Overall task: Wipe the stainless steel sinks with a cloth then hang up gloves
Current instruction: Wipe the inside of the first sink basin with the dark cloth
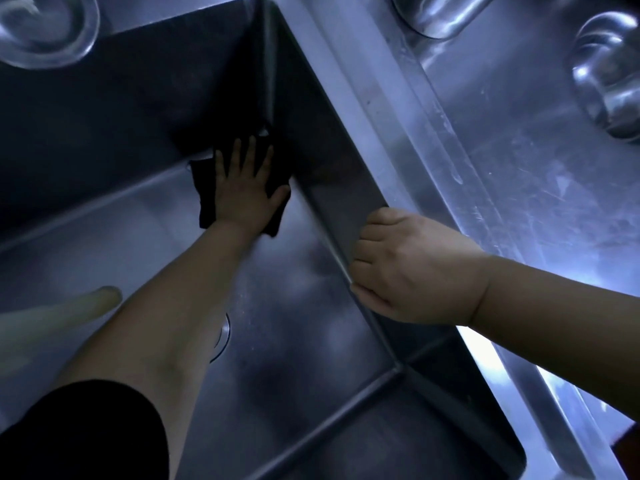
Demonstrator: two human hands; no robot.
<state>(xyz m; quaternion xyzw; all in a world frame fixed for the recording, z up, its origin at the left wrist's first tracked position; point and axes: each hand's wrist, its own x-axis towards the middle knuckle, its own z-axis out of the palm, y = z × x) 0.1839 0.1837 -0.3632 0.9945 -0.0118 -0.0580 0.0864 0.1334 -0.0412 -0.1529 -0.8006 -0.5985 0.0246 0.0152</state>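
Note:
I look down into a deep stainless steel sink (104, 216). My left hand (246, 188) lies flat, fingers spread, on a dark cloth (206, 195) pressed to the sink floor in the far right corner. My right hand (412, 268) curls over the sink's right rim (349, 133), fingers hooked on the inner edge. A pale glove-like shape (52, 320) shows blurred at the left. The drain (223, 337) is partly hidden behind my left forearm.
A second steel basin or drainboard (519, 168) stretches to the right of the rim, streaked and wet. A tap or steel fitting (609, 81) stands at the far right. A clear glass bowl (45, 29) sits at the top left.

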